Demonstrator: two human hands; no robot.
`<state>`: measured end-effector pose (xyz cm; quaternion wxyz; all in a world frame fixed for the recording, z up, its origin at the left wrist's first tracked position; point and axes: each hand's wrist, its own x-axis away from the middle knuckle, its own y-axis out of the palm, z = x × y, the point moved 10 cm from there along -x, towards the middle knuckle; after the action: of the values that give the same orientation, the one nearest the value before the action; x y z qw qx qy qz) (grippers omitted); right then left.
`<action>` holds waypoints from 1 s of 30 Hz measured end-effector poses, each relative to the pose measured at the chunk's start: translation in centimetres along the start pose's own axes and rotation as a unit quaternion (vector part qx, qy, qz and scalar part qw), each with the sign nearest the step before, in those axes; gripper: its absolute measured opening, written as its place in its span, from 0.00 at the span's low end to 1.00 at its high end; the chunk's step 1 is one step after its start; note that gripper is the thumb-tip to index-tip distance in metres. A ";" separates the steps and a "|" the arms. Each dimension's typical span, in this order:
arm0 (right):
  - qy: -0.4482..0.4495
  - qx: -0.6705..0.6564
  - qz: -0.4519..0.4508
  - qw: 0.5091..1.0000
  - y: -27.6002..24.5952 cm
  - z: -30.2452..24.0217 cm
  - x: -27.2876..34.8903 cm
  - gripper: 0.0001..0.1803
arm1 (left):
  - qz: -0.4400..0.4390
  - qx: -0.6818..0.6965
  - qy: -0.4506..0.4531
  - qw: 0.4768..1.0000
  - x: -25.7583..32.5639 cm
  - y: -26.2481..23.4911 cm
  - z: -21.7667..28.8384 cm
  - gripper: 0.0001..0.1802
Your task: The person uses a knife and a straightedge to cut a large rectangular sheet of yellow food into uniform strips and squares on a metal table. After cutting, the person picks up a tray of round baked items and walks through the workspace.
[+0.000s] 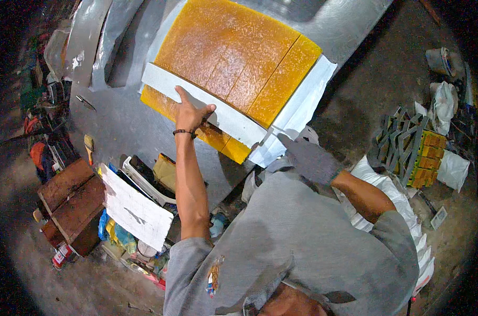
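Observation:
An amber, speckled slab [233,47] with several straight cut lines lies on a white sheet [307,95]. Across its near side runs a flat, pale straight strip [226,113]. My left hand [190,110], bare with a dark bracelet at the wrist, presses down on this strip, thumb and forefinger spread apart. A narrower amber portion [212,138] shows on the near side of the strip. My right hand [311,157], in a grey glove, is at the strip's right end, over the sheet's edge. Its fingers are curled with one pointing forward; what they grip is hidden.
A metal table [123,118] carries the slab, with a pen-like tool [85,102] and a brush [89,150] at left. Below left are brown boxes [73,200] and a white board [133,208]. Dark lattice pieces [399,139] and white sacks [444,105] stand at right.

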<state>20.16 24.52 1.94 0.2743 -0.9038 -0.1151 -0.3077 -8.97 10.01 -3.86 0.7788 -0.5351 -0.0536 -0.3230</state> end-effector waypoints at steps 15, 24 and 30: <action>-0.107 -0.018 0.073 0.991 3.6 4.6 1.2 0.32 | -0.012 -0.007 -0.011 1.000 0.2 0.1 -0.3 0.74; -0.125 -0.038 0.176 0.976 4.3 4.9 -3.4 0.28 | 0.006 -0.053 0.016 0.998 -0.4 0.2 -1.1 0.72; 0.018 -0.016 0.082 0.996 7.7 11.0 4.4 0.27 | -0.014 -0.028 -0.011 0.999 0.5 -0.4 0.7 0.73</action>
<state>31.98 24.60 -5.86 0.2859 -0.9089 -0.0307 -0.3020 -8.65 10.33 -3.02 0.7580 -0.5597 -0.0610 -0.3293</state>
